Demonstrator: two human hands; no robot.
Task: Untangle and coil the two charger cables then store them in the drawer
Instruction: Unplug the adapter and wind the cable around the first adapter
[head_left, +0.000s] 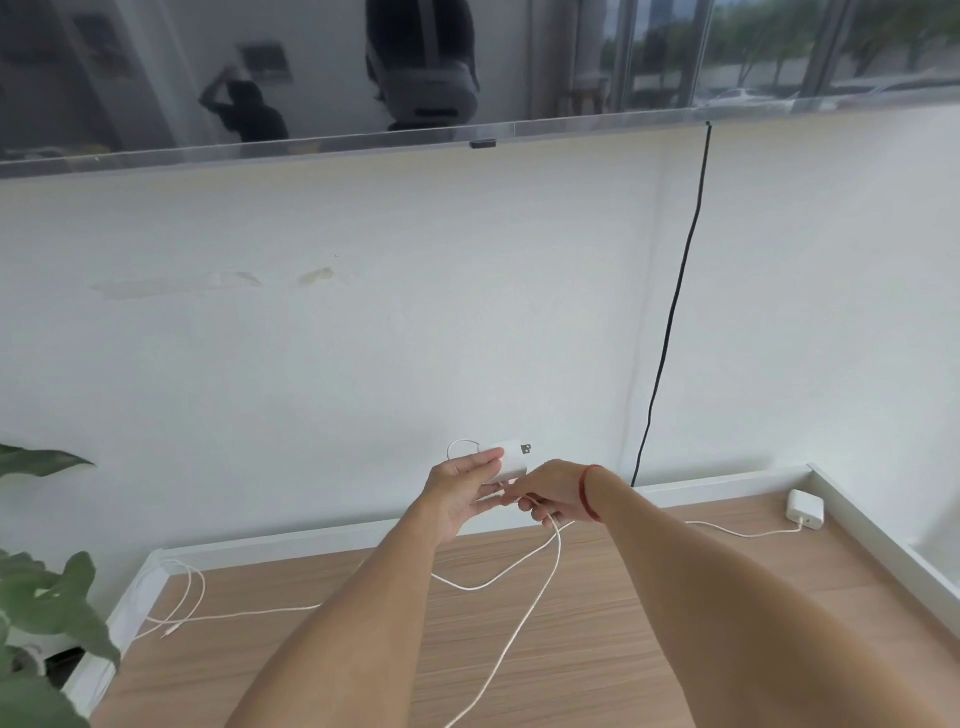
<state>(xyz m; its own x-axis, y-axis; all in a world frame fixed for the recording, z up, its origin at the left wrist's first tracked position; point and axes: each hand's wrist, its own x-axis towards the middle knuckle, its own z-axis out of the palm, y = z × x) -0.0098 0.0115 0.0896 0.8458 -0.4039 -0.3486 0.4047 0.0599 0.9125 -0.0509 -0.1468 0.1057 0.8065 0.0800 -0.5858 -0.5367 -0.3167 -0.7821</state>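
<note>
Charger cables lie strung out across the wooden table (675, 649), and we have one end of them lifted above its far edge, in front of the white wall. Our left hand (462, 493) holds a white adapter (511, 460), fingers and thumb closed around its body, with the metal prongs pointing right and a small loop of wire (460, 444) arching above the fingers. Our right hand (550, 493), touching the left hand just below the adapter, has its fingers curled round the held cable (557, 551). This cable drops from the fist to the tabletop and runs toward us to the bottom edge of the view. Another white strand (467, 587) curves away leftward, passes behind our left forearm, and ends in slack loops (192, 592) at the table's left corner. We cannot tell which cable that strand belongs to. A second adapter (805, 509) lies flat in the far right corner of the table, well apart from our hands. Its second cable (737, 531) trails left along the surface until our right forearm hides it. A raised white rim (311, 540) borders the table. A red string bracelet (589, 491) circles our right wrist. A leafy plant (52, 613) stands at the left, and a black cord (675, 301) hangs down the wall.
</note>
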